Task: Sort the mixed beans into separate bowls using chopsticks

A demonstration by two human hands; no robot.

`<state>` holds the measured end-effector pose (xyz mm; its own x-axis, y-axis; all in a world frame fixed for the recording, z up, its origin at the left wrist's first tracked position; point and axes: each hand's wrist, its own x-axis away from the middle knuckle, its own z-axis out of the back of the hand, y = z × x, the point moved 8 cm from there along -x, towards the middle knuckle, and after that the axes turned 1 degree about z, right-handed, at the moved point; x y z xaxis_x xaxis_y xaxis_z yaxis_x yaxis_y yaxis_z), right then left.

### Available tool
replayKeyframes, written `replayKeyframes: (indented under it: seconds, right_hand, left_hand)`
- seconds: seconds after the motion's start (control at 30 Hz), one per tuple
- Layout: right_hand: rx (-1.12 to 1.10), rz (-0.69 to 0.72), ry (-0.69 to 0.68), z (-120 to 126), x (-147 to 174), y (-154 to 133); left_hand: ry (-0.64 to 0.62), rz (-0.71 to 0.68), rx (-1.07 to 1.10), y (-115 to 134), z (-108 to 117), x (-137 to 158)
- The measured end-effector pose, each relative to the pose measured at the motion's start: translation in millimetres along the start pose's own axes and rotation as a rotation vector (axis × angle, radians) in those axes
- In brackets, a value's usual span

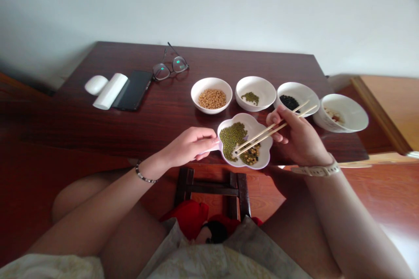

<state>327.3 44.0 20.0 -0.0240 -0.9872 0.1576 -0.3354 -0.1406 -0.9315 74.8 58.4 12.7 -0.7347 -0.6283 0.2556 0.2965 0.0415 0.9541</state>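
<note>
In the head view, the left grip (pixel 191 146) is closed around the pale handle (pixel 213 148) of a white, flower-shaped dish with a lilac rim (pixel 258 125), held over the near edge of the dark reddish-brown wooden desk (pixel 170 111); the handle points left. The right grip (pixel 301 137) holds two pale wooden chopsticks (pixel 262 139), their long axis slanting from upper right to lower left, tips inside the dish. Whether they pinch anything cannot be told. Much of the handle is hidden; the contents of the rightmost white round bowl (pixel 355 115) are hard to make out.
</note>
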Motion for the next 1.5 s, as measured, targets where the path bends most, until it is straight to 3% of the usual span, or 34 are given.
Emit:
replayKeyframes:
  seconds: [0.87,1.5]
  right_hand:
    - [0.107,0.043,0.029,7.7,-0.1,-1.9]
    - [0.262,0.072,-0.056,3.4,7.5,-4.7]
  left_hand:
    - [-0.019,0.052,0.003,-0.2,-0.3,0.8]
    - [-0.018,0.059,0.008,1.2,-0.2,0.0]
